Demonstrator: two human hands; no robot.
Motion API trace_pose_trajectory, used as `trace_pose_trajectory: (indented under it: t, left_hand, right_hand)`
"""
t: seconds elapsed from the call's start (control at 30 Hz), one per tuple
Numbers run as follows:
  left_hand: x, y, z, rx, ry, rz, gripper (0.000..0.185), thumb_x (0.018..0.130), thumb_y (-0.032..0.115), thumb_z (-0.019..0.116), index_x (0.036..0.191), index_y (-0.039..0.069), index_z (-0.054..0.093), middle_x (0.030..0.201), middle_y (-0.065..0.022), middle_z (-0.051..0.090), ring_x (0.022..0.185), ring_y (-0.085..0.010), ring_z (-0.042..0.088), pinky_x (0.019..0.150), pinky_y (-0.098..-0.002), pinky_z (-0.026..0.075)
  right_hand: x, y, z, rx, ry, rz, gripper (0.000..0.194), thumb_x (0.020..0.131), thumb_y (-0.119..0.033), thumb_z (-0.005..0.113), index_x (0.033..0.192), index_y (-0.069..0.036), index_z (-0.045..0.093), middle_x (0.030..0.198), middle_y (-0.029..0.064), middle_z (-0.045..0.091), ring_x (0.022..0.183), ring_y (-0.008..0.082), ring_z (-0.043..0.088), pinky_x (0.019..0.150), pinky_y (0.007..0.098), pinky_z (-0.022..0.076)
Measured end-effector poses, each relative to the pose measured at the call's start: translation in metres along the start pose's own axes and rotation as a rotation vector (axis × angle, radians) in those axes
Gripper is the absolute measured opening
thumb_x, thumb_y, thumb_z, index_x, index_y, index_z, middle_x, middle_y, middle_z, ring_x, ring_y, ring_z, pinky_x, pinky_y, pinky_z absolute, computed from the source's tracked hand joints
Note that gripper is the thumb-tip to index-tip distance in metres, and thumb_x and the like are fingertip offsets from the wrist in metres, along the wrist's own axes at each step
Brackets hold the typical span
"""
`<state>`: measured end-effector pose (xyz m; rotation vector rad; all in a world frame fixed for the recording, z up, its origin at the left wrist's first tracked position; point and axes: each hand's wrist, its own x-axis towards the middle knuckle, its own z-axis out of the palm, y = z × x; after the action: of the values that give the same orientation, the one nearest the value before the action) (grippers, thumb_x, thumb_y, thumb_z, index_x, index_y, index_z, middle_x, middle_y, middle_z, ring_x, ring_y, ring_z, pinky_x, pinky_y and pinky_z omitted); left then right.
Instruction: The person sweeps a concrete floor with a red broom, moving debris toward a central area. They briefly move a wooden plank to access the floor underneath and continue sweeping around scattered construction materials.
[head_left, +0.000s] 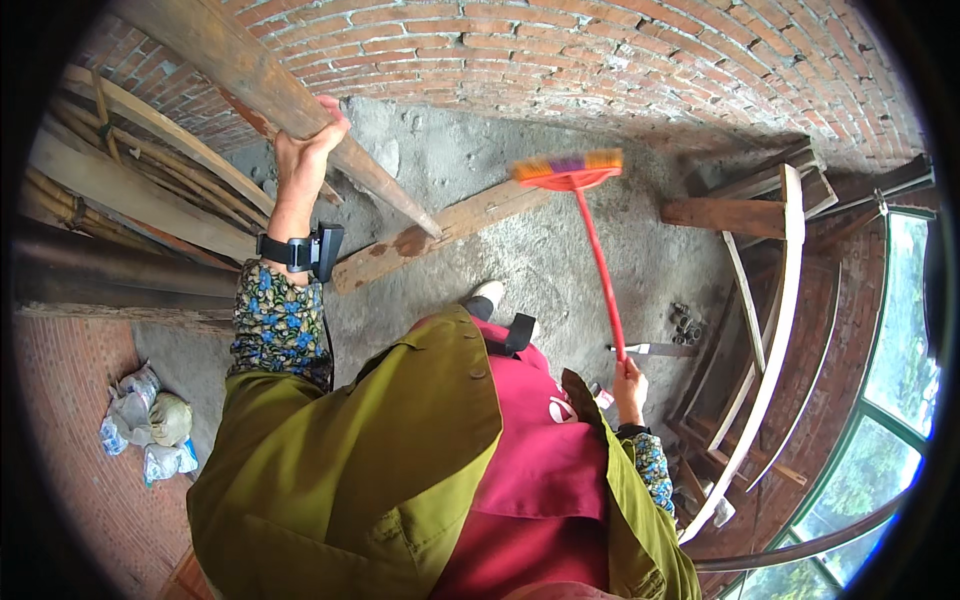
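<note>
My left hand (311, 146) is raised and holds a long wooden pole (375, 180), its fingers around the far side. The pole slants down to the right, and its lower tip overlaps a stained wooden board (450, 225) on the concrete floor. My right hand (630, 386) is closed around the lower end of a broom's red handle (598, 262). The handle runs away from me to an orange broom head (570, 172) with orange and purple bristles, slightly blurred, near the board's right end. Whether the bristles touch anything cannot be told.
A brick wall (525, 60) rises ahead. Wooden planks (112, 180) and bamboo poles lean at the left, with plastic bags (135, 412) below. At the right stand a timber frame (787, 285) and green-framed windows (900, 322); small metal parts (685, 326) lie on the floor.
</note>
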<state>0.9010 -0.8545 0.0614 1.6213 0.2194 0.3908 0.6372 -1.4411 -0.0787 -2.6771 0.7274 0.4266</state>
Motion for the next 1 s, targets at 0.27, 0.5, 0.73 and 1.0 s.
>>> trace_pose_trajectory:
  t: [0.27, 0.5, 0.73, 1.0]
  left_hand:
    - [0.003, -0.006, -0.005, 0.018, -0.012, 0.007, 0.023, 0.076, 0.010, 0.068, 0.098, 0.005, 0.064, 0.088, -0.0009, 0.062, 0.084, -0.0113, 0.058, 0.079, -0.0261, 0.044]
    - [0.002, -0.012, -0.001, -0.040, -0.069, 0.056, 0.023, 0.076, 0.010, 0.068, 0.098, 0.005, 0.064, 0.088, -0.0007, 0.063, 0.084, -0.0108, 0.058, 0.079, -0.0265, 0.045]
    - [-0.006, -0.021, 0.001, -0.087, -0.132, 0.138, 0.025, 0.076, 0.011, 0.071, 0.098, 0.003, 0.063, 0.089, -0.0011, 0.063, 0.083, -0.0110, 0.059, 0.078, -0.0266, 0.047]
    - [-0.014, -0.022, 0.011, -0.061, -0.204, 0.253, 0.023, 0.078, 0.010, 0.072, 0.098, 0.004, 0.063, 0.088, 0.0011, 0.062, 0.081, -0.0094, 0.058, 0.075, -0.0259, 0.046]
  right_hand:
    - [-0.029, -0.009, 0.029, -0.207, -0.119, -0.080, 0.029, 0.086, -0.041, 0.056, 0.104, -0.021, 0.068, 0.079, 0.0164, 0.067, 0.076, 0.0374, 0.065, 0.067, 0.0465, 0.0522]
    - [-0.023, 0.004, 0.047, -0.257, 0.040, 0.057, 0.031, 0.088, -0.040, 0.055, 0.101, -0.015, 0.068, 0.085, 0.0150, 0.068, 0.081, 0.0358, 0.066, 0.071, 0.0455, 0.0529]
    - [-0.084, -0.016, 0.078, -0.087, 0.203, 0.131, 0.028, 0.092, -0.033, 0.052, 0.097, -0.007, 0.064, 0.079, 0.0201, 0.066, 0.077, 0.0397, 0.065, 0.066, 0.0481, 0.0507]
    - [-0.204, 0.013, 0.131, 0.192, 0.274, 0.147, 0.028, 0.091, -0.031, 0.053, 0.095, -0.007, 0.067, 0.066, 0.0171, 0.061, 0.057, 0.0290, 0.062, 0.054, 0.0412, 0.0467]
